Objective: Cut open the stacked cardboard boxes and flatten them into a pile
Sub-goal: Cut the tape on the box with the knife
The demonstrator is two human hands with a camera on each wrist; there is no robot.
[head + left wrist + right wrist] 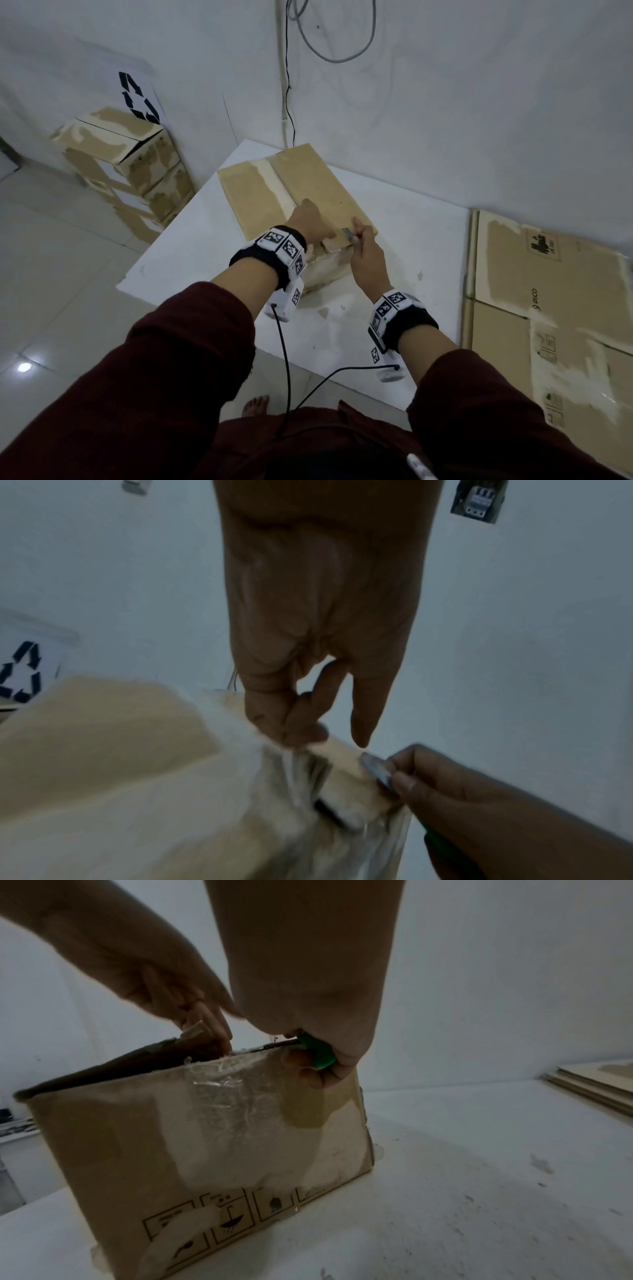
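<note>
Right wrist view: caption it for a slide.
Right hand grips green-handled cutter at cardboard box top; left hand lifts flap.

Table (191,253): white, set into the corner, its top marked with stains.
Cables (337,51): grey loop and thin black wire hung on the wall.
Recycling sign (138,97): fixed to the wall (black arrows).
Floor (51,274): pale tiles.

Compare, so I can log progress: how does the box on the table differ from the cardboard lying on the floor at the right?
The box on the table stands assembled; the floor cardboard lies flat. The left hand and right hand work on the box; nothing touches the floor cardboard. Both are brown, scuffed pale.
</note>
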